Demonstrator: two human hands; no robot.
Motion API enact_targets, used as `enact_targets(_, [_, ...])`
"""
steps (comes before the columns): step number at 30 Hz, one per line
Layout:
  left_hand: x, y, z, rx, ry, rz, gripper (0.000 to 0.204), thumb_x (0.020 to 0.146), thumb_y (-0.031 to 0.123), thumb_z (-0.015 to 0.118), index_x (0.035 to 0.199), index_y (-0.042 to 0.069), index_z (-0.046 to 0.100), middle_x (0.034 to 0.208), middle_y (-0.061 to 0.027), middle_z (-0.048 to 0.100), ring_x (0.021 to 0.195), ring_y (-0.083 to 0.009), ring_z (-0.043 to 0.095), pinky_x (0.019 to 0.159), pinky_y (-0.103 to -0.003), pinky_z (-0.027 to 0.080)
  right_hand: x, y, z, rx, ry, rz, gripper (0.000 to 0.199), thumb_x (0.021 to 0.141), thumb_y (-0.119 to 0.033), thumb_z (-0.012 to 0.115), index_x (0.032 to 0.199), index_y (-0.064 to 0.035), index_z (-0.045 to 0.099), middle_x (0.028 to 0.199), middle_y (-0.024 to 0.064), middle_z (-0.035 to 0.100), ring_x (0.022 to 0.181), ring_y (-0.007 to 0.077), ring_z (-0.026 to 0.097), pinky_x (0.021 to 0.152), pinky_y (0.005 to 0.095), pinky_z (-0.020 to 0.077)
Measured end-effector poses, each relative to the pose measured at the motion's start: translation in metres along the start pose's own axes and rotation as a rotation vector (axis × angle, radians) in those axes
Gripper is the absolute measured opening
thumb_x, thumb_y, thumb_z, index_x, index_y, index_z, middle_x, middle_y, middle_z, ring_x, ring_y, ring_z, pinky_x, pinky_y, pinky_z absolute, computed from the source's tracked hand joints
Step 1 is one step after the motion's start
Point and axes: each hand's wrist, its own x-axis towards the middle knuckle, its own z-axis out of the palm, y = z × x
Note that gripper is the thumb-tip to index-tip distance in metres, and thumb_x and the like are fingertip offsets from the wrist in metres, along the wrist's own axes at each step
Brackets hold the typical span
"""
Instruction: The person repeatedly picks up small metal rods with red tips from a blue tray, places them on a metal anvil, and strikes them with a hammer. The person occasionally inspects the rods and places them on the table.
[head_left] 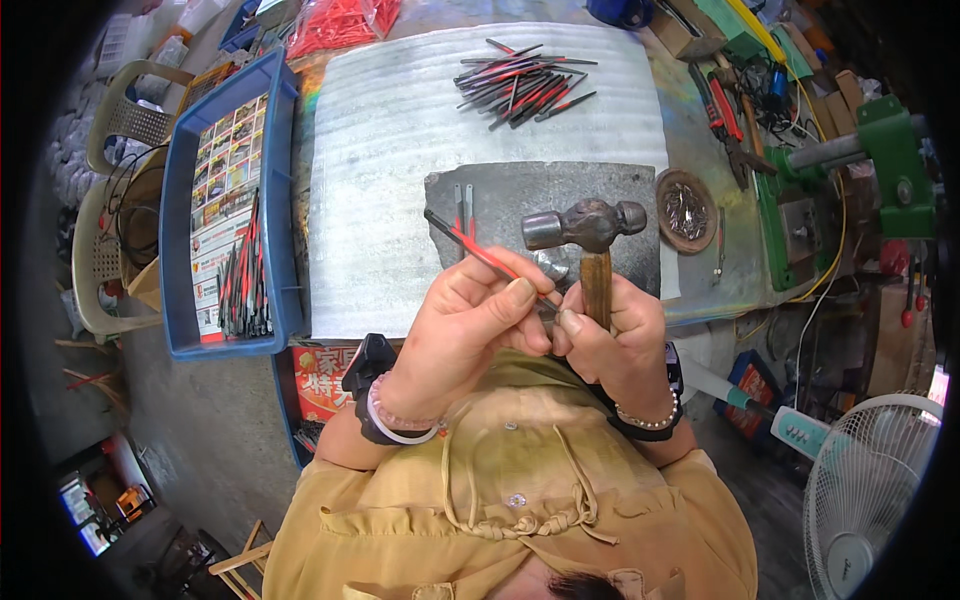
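Observation:
My left hand (470, 315) pinches a thin black strip with a red sleeve (478, 250), its black end pointing up and left. The fist of my right hand (622, 335) is wrapped round the wooden handle of a ball-peen hammer (590, 225), whose steel head is raised at the far end. Both hands are close together, and the fingertips meet near the strip's lower end; any small part between them is hidden. Beneath lies a dark steel plate (600, 182). Two more strips with grey ends (464, 205) rest on it, left of the hammer.
A pile of red and black strips (525, 82) lies on the white foam sheet (385, 110). Right of the plate stands a round dish (668, 230) of small metal pins. A blue tray (180, 260) at left holds more strips. Pliers (740, 150), a green press (890, 170) and a fan (870, 480) are at right.

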Motion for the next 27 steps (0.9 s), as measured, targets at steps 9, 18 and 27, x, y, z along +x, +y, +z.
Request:
enact_targets(9, [-0.006, 0.016, 0.0, 0.43, 0.158, 0.002, 0.02, 0.095, 0.01, 0.061, 0.112, 0.001, 0.06, 0.089, -0.0024, 0.062, 0.063, -0.0053, 0.055, 0.058, -0.019, 0.046, 0.009, 0.025, -0.021, 0.084, 0.256, -0.017, 0.004, 0.093, -0.004, 0.056, 0.096, -0.0016, 0.056, 0.071, 0.0029, 0.06, 0.048, 0.0018, 0.044, 0.042, 0.0183, 0.0319])
enact_targets(18, [-0.015, 0.037, -0.037, 1.265, 0.373, 0.261, 0.038, 0.086, 0.005, 0.071, 0.12, -0.002, 0.057, 0.066, -0.0006, 0.056, 0.054, -0.0055, 0.046, 0.049, -0.023, 0.039, 0.018, 0.047, -0.036, 0.059, 0.237, -0.099, 0.005, 0.095, -0.005, 0.056, 0.096, -0.0007, 0.057, 0.071, 0.0021, 0.059, 0.048, 0.0019, 0.043, 0.042, 0.019, 0.0323])
enact_targets(27, [0.012, 0.004, -0.026, 1.79, 0.275, 0.465, 0.052, 0.081, 0.002, 0.067, 0.129, -0.001, 0.046, 0.078, -0.0172, 0.064, 0.068, -0.0391, 0.063, 0.061, -0.042, 0.051, 0.021, 0.049, -0.038, 0.053, 0.216, -0.077, 0.006, 0.094, -0.008, 0.059, 0.096, -0.0022, 0.058, 0.07, 0.0004, 0.059, 0.05, 0.0016, 0.044, 0.044, 0.0186, 0.0337])
